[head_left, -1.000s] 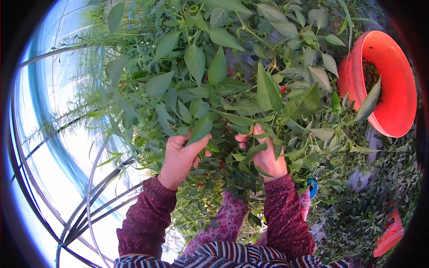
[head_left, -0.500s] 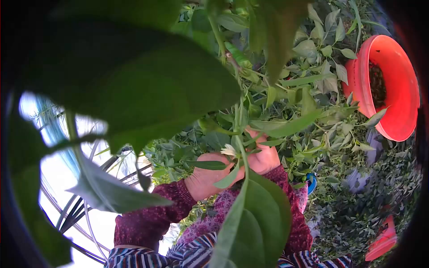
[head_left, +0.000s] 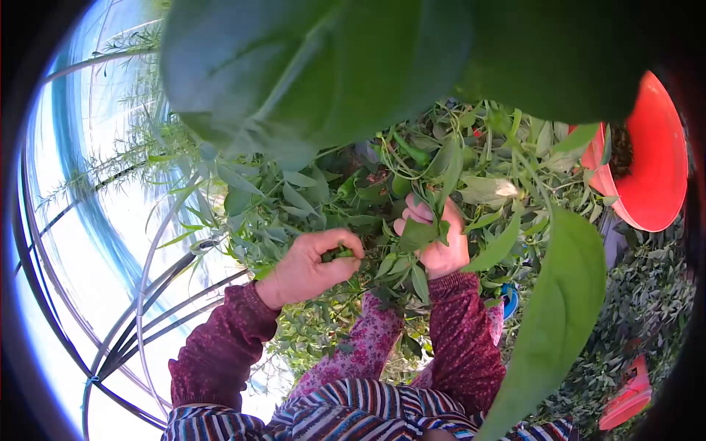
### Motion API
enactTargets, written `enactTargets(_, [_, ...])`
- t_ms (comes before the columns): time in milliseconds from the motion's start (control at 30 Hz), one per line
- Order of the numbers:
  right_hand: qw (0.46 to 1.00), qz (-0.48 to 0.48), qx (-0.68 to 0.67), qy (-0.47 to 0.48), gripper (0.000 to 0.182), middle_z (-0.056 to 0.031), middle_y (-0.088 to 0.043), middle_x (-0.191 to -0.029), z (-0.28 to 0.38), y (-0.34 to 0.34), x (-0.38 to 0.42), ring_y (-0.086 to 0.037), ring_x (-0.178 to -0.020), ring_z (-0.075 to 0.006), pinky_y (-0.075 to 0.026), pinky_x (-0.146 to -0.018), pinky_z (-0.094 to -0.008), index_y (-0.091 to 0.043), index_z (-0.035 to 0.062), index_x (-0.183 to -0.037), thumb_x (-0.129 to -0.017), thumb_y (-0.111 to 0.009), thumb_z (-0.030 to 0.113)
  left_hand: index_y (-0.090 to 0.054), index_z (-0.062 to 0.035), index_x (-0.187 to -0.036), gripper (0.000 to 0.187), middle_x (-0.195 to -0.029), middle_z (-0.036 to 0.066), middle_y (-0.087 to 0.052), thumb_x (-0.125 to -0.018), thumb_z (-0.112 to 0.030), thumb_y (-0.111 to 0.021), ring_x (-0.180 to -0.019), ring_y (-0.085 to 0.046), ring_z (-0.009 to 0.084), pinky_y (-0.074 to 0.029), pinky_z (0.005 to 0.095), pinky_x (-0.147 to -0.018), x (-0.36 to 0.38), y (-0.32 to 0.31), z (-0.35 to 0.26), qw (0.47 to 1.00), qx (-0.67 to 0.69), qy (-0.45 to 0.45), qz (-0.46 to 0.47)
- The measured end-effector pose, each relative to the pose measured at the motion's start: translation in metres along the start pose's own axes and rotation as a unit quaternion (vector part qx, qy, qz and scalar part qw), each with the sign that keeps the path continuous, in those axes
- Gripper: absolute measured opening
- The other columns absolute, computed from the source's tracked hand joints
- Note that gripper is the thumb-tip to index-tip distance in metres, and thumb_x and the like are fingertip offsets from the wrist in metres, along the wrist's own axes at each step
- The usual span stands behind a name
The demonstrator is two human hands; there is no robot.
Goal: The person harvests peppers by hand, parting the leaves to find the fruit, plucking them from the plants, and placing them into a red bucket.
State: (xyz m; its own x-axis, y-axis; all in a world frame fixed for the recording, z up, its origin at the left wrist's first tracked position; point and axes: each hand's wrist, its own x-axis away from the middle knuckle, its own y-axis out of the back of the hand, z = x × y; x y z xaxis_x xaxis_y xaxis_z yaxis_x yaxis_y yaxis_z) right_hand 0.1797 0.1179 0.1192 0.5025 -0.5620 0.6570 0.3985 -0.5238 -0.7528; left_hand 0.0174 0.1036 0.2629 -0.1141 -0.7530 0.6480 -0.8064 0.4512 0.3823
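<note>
My left hand is closed, with green peppers showing between the curled thumb and fingers. To its right, my right hand is among the pepper plant's stems, its fingers curled. Leaves cover part of that palm, and I cannot make out what the fingers hold. Just above the right hand, a green pepper hangs on the plant. A large blurred leaf close to the camera hides the upper part of the view.
A red bucket at the right has dark contents, partly hidden by leaves. Lower right lies another red object. A blue ring-shaped thing is near my right sleeve. Dark hoops and pipes stand at the left before bright plastic sheeting.
My hands, close together before, are now apart, the left one further left and higher. The view has shifted, uncovering the hands and more of the left side; the large leaf moved up and right.
</note>
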Motion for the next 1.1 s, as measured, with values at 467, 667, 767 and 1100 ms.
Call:
enactTargets(467, [0.956,0.025,0.255,0.139,0.021,-0.0009,-0.060,-0.104,-0.008,0.010,-0.002,-0.055,-0.084,-0.0106,-0.043,-0.067,-0.0247,-0.051,0.0125,-0.111,-0.091,-0.053,0.020,-0.056,-0.0116,-0.091,0.011,-0.082,0.000,-0.060,-0.085,-0.018,-0.051,-0.075,-0.057,0.0087,-0.038,0.0200,-0.051,-0.019,0.011,-0.016,0.968,0.183,0.167,-0.033])
enactTargets(667, [0.999,0.017,-0.026,0.041,0.019,0.0002,-0.059,-0.097,0.014,-0.012,0.003,-0.058,-0.080,-0.0110,-0.047,-0.063,-0.0271,-0.051,0.0140,-0.106,-0.090,-0.058,0.022,-0.063,-0.0043,-0.086,0.012,-0.077,0.000,-0.061,-0.080,-0.011,-0.056,-0.071,-0.056,0.0064,-0.041,0.0208,-0.053,0.003,-0.005,-0.004,0.987,-0.022,0.153,-0.036])
enactTargets(767, [0.996,0.028,-0.078,0.025,0.015,0.0003,-0.054,-0.083,0.013,0.000,-0.006,-0.045,-0.064,-0.0082,-0.038,-0.059,-0.0219,-0.052,0.0157,-0.102,-0.091,-0.054,0.025,-0.061,0.0006,-0.086,0.012,-0.080,0.002,-0.062,-0.081,-0.010,-0.059,-0.078,-0.055,0.0082,-0.044,0.0244,-0.075,0.015,-0.011,0.013,0.987,-0.038,0.149,-0.042])
enactTargets(1100, [0.998,-0.045,-0.024,0.035,0.018,0.0018,-0.048,-0.078,0.009,0.010,-0.009,-0.042,-0.065,-0.0101,-0.037,-0.057,-0.0273,-0.050,0.0212,-0.103,-0.091,-0.052,0.035,-0.063,0.0011,-0.093,0.021,-0.085,0.012,-0.063,-0.077,-0.012,-0.060,-0.074,-0.062,0.0184,-0.048,0.0289,-0.072,-0.050,0.022,-0.016,0.975,-0.166,0.062,-0.135])
